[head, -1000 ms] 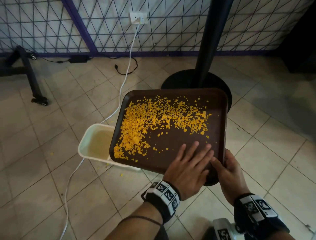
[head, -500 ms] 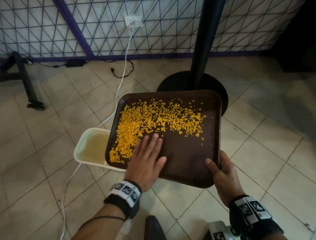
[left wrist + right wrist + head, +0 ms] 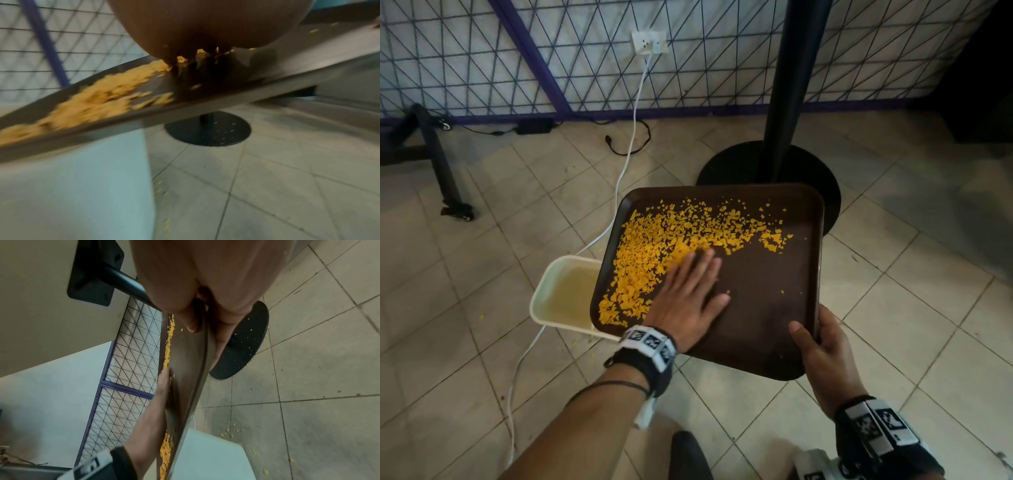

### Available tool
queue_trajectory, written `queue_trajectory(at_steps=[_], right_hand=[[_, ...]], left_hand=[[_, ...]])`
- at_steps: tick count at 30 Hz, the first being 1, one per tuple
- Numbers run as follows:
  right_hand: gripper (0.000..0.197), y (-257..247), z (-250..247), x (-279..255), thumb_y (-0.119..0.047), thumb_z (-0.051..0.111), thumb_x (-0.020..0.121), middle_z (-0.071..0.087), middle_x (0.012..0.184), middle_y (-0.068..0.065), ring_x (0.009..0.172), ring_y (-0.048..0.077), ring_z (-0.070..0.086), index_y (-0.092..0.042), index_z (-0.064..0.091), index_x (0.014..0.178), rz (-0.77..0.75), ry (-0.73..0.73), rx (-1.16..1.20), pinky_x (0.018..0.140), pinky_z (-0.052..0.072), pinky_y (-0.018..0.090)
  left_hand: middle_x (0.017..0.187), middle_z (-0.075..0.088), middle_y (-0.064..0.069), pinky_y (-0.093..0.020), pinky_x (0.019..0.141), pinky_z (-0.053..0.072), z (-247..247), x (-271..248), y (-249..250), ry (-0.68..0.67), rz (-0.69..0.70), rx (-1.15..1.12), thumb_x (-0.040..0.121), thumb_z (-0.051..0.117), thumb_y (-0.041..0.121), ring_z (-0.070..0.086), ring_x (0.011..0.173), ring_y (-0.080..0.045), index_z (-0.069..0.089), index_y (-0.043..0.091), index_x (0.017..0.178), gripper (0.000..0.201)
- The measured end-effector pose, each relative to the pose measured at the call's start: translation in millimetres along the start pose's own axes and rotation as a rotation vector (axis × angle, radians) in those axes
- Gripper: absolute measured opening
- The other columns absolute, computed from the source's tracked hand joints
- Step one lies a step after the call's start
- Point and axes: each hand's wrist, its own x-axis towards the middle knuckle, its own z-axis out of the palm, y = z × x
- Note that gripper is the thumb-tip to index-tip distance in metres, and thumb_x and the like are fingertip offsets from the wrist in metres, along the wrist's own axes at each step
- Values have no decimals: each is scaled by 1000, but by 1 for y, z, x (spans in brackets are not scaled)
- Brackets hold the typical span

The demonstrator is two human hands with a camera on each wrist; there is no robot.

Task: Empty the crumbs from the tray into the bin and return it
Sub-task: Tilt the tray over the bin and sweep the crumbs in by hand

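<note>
A dark brown tray (image 3: pixel 767 301) hangs tilted down to the left above a white bin (image 3: pixel 558 294) on the floor. Orange crumbs (image 3: pixel 654 246) cover the tray's left and far parts. My left hand (image 3: pixel 688 294) lies flat on the tray with straight fingers touching the crumbs. In the left wrist view the palm (image 3: pixel 205 29) presses on the tray (image 3: pixel 185 105) beside the crumbs (image 3: pixel 92 100). My right hand (image 3: pixel 815 342) grips the tray's near right corner, thumb on top. The right wrist view shows the thumb (image 3: pixel 189 318) above the tray edge (image 3: pixel 197 369) and the fingers under it.
A black pole on a round base (image 3: pixel 767 168) stands just behind the tray. A white cable (image 3: pixel 626 157) runs from a wall socket past the bin. A wire mesh fence (image 3: pixel 551 54) closes the back. Loose crumbs (image 3: pixel 230 431) lie on the tiled floor by the bin.
My left hand has swept from the tray's near right side to the left and forward into the crumbs, pushing them toward the lower left edge. The right hand keeps its hold.
</note>
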Motion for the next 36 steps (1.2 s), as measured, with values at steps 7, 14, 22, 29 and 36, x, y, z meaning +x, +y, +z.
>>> queue_trajectory(at_steps=[7,14,22,29,36], right_hand=[[35,3,3,-2,-6,52,97,71,118,0,112,24,65,-34,60,116,14,-13,-10,95,52,53],[37,5,3,-1,-2,53,95,70,117,9,106,28,69,-23,57,126,-18,-12,-21,85,57,49],[32,1,5,-3,-5,53,96,71,114,2,107,24,67,-29,59,117,1,-3,-44,90,55,53],[30,-3,5,-6,-8,52,97,70,114,-1,107,21,66,-26,57,120,13,-13,-63,92,55,54],[31,0,6,-3,-7,54,96,70,114,6,106,25,67,-30,57,116,-7,-2,-57,89,56,54]], left_hand=[[160,-23,12,-44,123,-1,-2,-20,-30,40,-193,-115,98,5,64,-22,148,-14,-11,31,155,68],[164,-11,7,-46,122,0,-26,32,86,143,293,-56,103,18,54,-13,151,-18,5,23,158,64],[161,-23,8,-46,122,-2,-16,39,20,73,50,3,99,6,63,-23,148,-16,-11,27,156,69],[159,-26,12,-45,122,-1,-14,4,-31,-2,-144,-48,96,2,66,-24,147,-14,-14,30,154,70],[165,-6,7,-47,122,1,-44,62,74,164,201,-108,102,17,55,-8,152,-19,5,24,158,65]])
